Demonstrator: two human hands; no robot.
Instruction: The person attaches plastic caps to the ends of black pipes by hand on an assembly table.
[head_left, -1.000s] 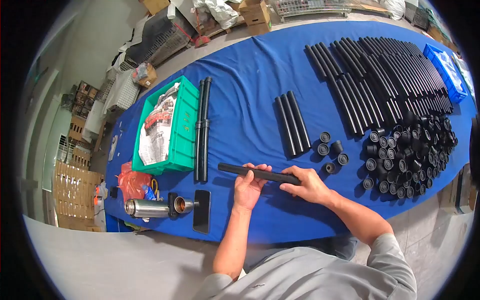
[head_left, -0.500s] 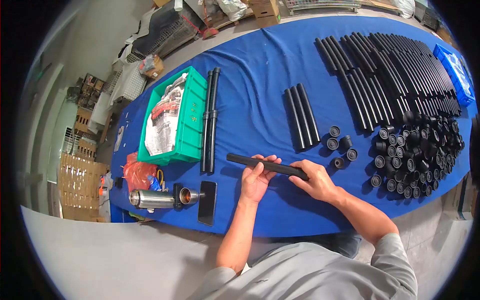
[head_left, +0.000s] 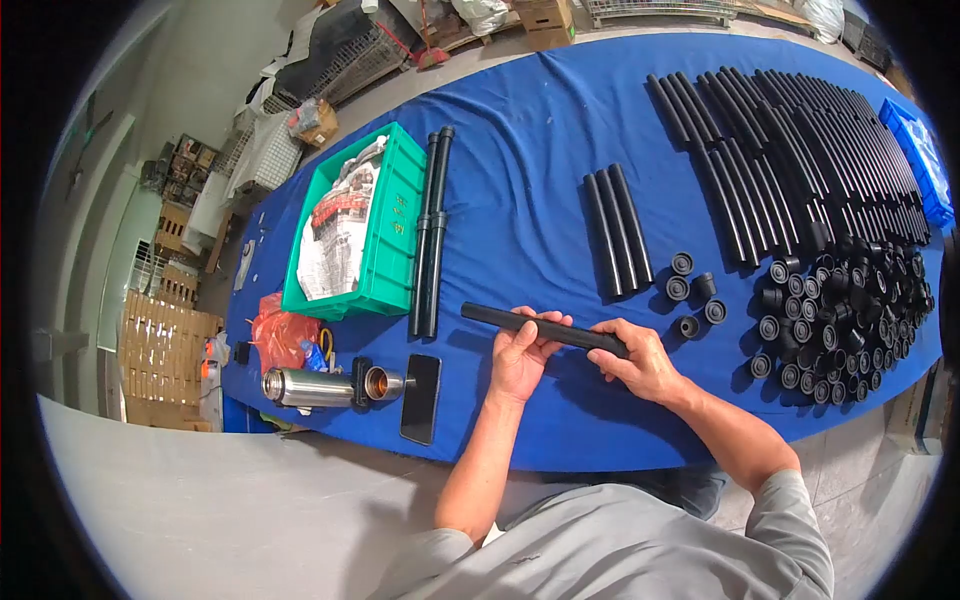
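A black tube point(head_left: 490, 316) lies across both hands above the near edge of the blue cloth. My left hand point(head_left: 522, 362) cradles it near its middle, thumb and fingers on either side. At the tube's right end, my right hand point(head_left: 640, 360) is wrapped round it and hides that end. Just beyond lie three black tubes point(head_left: 618, 230) side by side. Several black ribbed caps point(head_left: 682, 264) stand near my right hand. Left of my hands, two long black tubes with collars point(head_left: 428, 240) lie beside a green crate point(head_left: 385, 245).
Many black tubes point(head_left: 770, 150) lie in rows at the far right, with a heap of black caps point(head_left: 830, 320) in front. A blue tray point(head_left: 935, 185) sits behind them. A phone point(head_left: 421, 400), a steel thermos point(head_left: 312, 387), its cup point(head_left: 382, 382) and a red plastic bag point(head_left: 280, 335) are at the left.
The view has shifted slightly, moving the table contents a little to the right. Both hands keep hold of the black tube, with the right fingers slightly changed around its end.
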